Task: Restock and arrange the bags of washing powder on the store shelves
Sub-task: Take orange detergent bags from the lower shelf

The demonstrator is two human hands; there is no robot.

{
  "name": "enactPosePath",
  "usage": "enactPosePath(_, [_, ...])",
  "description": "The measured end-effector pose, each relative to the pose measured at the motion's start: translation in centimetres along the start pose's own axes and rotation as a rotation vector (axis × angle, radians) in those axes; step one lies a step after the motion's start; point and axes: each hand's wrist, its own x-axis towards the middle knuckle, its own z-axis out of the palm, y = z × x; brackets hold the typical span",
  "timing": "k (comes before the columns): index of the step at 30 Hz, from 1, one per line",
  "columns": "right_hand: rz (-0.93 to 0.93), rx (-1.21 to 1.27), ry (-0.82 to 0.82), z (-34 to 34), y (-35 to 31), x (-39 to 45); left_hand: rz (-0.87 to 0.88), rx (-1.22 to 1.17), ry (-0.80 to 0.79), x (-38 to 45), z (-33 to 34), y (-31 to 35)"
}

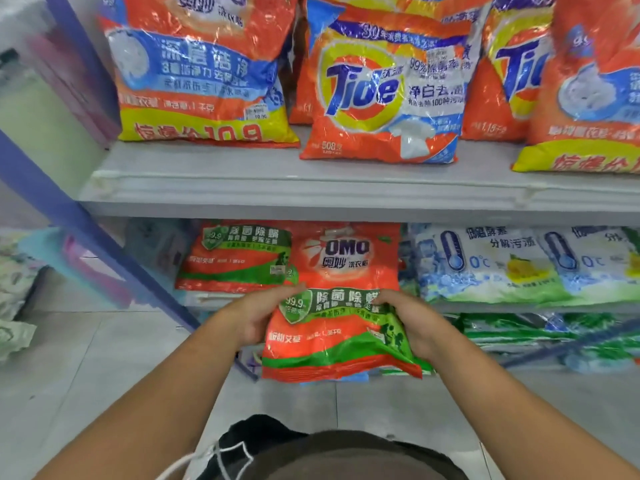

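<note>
I hold a red and green OMO bag (341,306) of washing powder upright in front of the middle shelf. My left hand (265,315) grips its left edge and my right hand (410,322) grips its right edge. Behind it to the left, a matching OMO bag (239,258) lies on the middle shelf. White and blue bags (485,265) lie to the right on the same shelf. On the upper shelf (242,181) stand an orange Tide bag (384,88) and orange and blue OMO bags (197,74).
A purple shelf post (79,216) slants down at the left. Green and white bags (540,332) are stacked on the lowest level at the right. Packaged goods (14,289) lie at the far left on the tiled floor (86,358).
</note>
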Motion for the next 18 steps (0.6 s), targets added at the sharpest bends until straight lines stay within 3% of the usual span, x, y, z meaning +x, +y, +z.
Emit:
enactPosePath(2, [0.008, -0.016, -0.052, 0.3, 0.0, -0.2, -0.012, -0.01, 0.018, 1.2, 0.3, -0.6])
enactPosePath(7, [-0.108, -0.24, 0.062, 1.3, -1.0, -0.4, 0.047, 0.008, 0.18, 12.2, -4.0, -5.4])
enactPosePath(10, [-0.189, -0.233, 0.12, 1.8, -0.9, -0.5, 0.142, -0.049, 0.185, 5.4, -1.6, -3.1])
enactPosePath(13, [-0.238, -0.13, 0.074, 3.3, -1.4, -1.0, 0.268, -0.006, 0.232, -0.5, -0.2, -0.4])
enactPosePath(18, [-0.315, -0.145, 0.092, 8.2, -3.5, 1.4, 0.429, 0.168, 0.393, -1.4, -5.5, 3.1])
